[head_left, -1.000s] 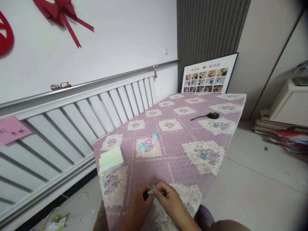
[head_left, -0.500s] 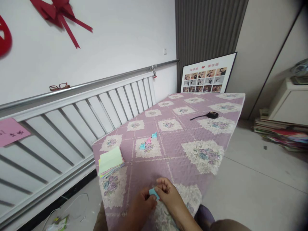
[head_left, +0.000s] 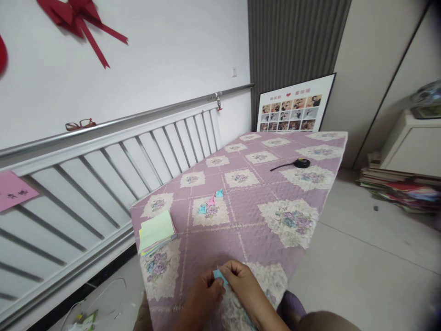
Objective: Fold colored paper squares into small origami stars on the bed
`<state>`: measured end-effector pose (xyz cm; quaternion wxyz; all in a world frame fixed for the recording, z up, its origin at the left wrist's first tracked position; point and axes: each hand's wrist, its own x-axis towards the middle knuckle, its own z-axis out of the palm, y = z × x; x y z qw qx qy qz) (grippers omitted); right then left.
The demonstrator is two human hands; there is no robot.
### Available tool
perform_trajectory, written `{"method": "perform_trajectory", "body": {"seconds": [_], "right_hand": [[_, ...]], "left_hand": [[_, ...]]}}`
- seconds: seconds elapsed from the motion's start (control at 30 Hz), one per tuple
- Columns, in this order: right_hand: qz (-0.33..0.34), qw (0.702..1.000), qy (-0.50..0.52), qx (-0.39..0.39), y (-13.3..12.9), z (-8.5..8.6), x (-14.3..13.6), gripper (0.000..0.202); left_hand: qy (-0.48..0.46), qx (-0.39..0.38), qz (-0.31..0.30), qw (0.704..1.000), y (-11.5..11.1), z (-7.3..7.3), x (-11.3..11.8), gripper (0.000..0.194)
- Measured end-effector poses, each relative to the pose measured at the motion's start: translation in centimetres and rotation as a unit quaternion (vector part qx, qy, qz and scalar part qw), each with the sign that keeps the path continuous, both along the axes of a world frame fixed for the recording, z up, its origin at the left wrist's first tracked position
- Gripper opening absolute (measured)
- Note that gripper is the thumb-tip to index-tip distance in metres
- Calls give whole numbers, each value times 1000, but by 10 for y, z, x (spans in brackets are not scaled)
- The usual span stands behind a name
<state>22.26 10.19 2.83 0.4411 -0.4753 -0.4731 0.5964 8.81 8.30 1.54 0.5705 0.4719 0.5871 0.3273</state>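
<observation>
A small folded piece of blue paper [head_left: 219,275] is pinched between both hands above the near part of the table. My left hand [head_left: 204,294] grips its left side, thumb and fingers pressed together. From the right, my right hand [head_left: 241,281] holds the paper's upper right edge, its fingers curled. Farther off on the purple floral cloth [head_left: 210,246] lie a blue folded paper piece [head_left: 202,209], a pink one [head_left: 211,201] and another blue one [head_left: 219,193]. To the left rests a stack of coloured paper sheets [head_left: 156,232], pale green on top.
A black round object with a strap [head_left: 302,163] lies on the far right of the table. A white radiator [head_left: 113,170] runs along the left. A photo board [head_left: 296,105] leans behind; books [head_left: 399,188] are piled at right.
The fingers of my right hand have curled in closer to the blue paper. The view has shifted slightly; the pieces on the cloth have not moved.
</observation>
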Motion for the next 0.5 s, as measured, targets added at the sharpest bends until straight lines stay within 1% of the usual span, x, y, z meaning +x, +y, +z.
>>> {"method": "perform_trajectory", "body": {"seconds": [0.1, 0.2, 0.33, 0.43, 0.5], "right_hand": [[-5, 1000, 5, 6, 0, -1, 0, 35], [-12, 1000, 16, 4, -1, -3, -1, 36], [-5, 1000, 29, -4, -3, -2, -1, 38], [11, 1000, 7, 9, -1, -2, 0, 36], [4, 999, -21, 27, 2, -2, 1, 34]], "left_hand": [[8, 20, 2, 1000, -1, -2, 1, 23], [-1, 40, -1, 999, -3, -1, 3, 21], [-21, 33, -15, 999, -4, 2, 6, 23], [-13, 17, -13, 1000, -3, 2, 5, 27], [-1, 23, -11, 1000, -3, 1, 3, 30]]}}
